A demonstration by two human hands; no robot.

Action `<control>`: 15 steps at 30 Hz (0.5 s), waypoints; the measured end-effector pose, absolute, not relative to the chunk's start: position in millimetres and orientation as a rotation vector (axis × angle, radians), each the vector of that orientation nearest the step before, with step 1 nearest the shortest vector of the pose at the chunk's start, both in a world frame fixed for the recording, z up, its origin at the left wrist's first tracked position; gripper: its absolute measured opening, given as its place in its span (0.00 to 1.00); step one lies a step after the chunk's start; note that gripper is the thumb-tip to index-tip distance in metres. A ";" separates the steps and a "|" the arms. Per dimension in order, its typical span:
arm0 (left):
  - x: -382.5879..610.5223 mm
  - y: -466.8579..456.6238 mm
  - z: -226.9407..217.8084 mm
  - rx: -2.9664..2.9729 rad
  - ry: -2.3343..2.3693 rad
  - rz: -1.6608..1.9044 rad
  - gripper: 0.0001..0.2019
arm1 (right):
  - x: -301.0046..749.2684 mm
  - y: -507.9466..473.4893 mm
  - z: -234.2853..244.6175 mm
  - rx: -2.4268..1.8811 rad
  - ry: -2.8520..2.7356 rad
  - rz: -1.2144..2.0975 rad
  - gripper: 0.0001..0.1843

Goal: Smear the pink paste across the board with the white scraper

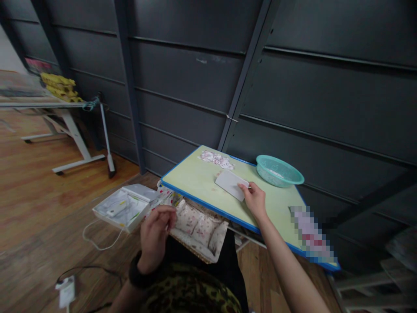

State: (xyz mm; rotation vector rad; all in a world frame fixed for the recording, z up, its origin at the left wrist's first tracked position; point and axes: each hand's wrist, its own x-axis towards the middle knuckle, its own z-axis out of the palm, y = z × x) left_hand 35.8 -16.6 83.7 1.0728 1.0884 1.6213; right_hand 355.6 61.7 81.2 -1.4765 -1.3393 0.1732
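Backdrop: dark grey metal-panel wall (192, 65), ribbed, fills most of the upper view. Below it, brown wood-look floor (29, 169). Work surface: pale yellow-green rectangular tabletop with blue edging (189, 178), set at an angle near the wall. Far left: white-framed table (74, 132) with a stack of yellow moulded trays (61, 87) on it.

Floor, left of the work surface: open white rectangular box (133, 222), small items inside, white cable beside it. Over the lap, partly under the tabletop's near edge: shallow tray lined with pale floral fabric (217, 248). Back right of the tabletop: oval teal plastic basin (283, 179), some white bits in it. Right end: flat pinkish item (308, 230), pixelated, can't identify.

Left hand (156, 230), black band on wrist, is by the tray's left side, fingers bent; can't tell if it grips or touches anything. Right hand (255, 200) is over the tabletop, thumb and fingers pinching the right end of a thin white flat rectangular card (230, 182). Card sits around mid-table, tilted a bit; can't tell whether its edge touches the surface.

Beyond the card, toward the back edge: loose spread of small white-and-pink pieces (216, 159), apart from the card. Lower left, on the floor: white plastic power adapter (67, 292).
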 end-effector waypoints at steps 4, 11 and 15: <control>14.0 32.7 19.6 1.202 1.578 1.509 0.13 | 348.5 60.9 82.3 -1.464 -1.434 0.171 0.32; -5.4 46.2 -36.8 1.079 1.400 0.866 0.34 | 356.0 45.4 85.3 -1.484 -1.289 0.003 0.35; -8.0 48.3 -55.7 0.898 1.314 0.814 0.37 | 352.0 42.6 83.5 -1.500 -1.348 0.018 0.34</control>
